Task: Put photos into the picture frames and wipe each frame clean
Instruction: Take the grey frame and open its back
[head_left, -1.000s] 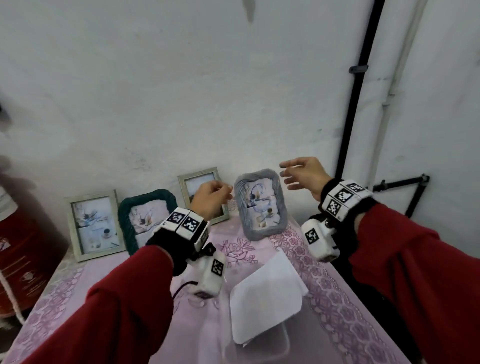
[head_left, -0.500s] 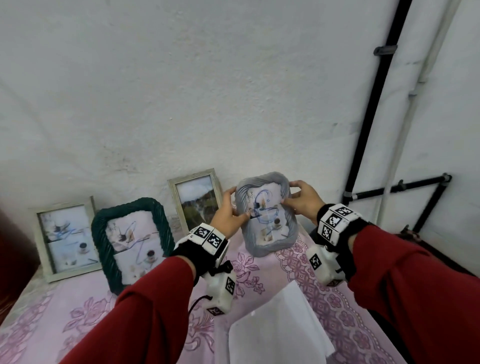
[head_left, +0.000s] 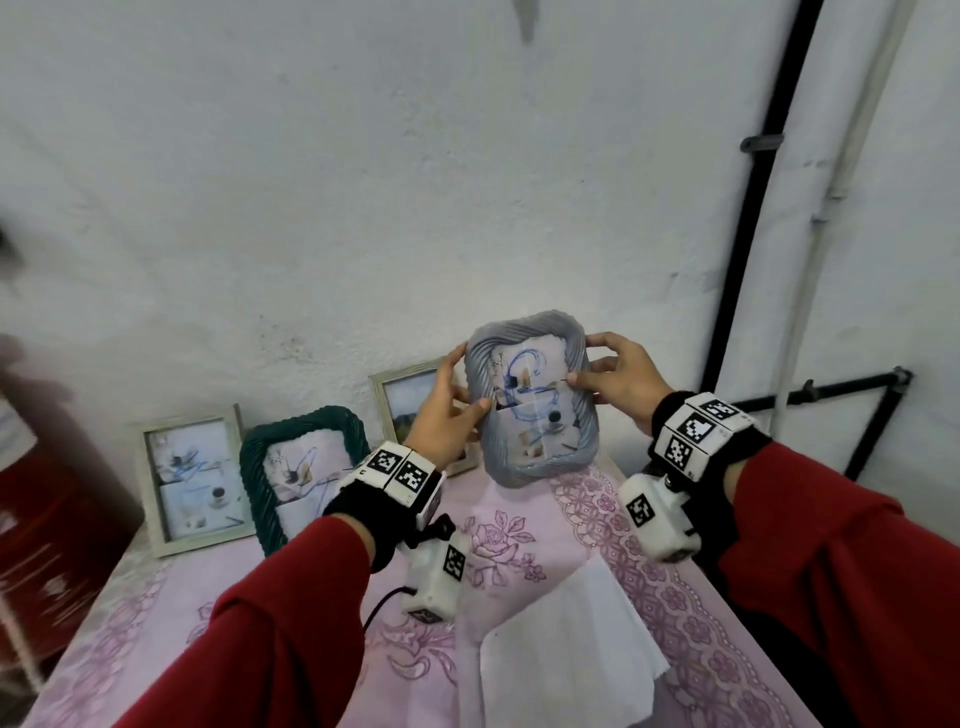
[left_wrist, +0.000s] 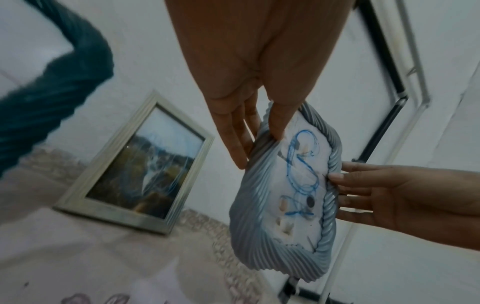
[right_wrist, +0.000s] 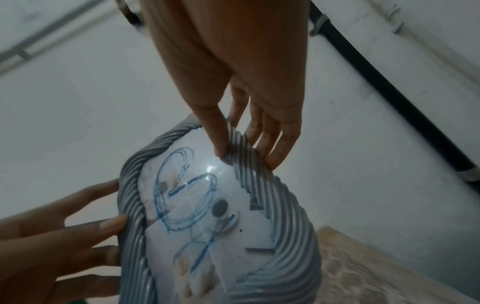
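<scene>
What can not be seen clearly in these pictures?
- Back of the grey frame: hidden in all views, as its front faces the cameras.
- Landscape frame: head view, partly covered by the left hand.
- Green frame: left wrist view, blurred and cut off by the edge.
- Red object: head view, blurred and cut off at the left edge.
</scene>
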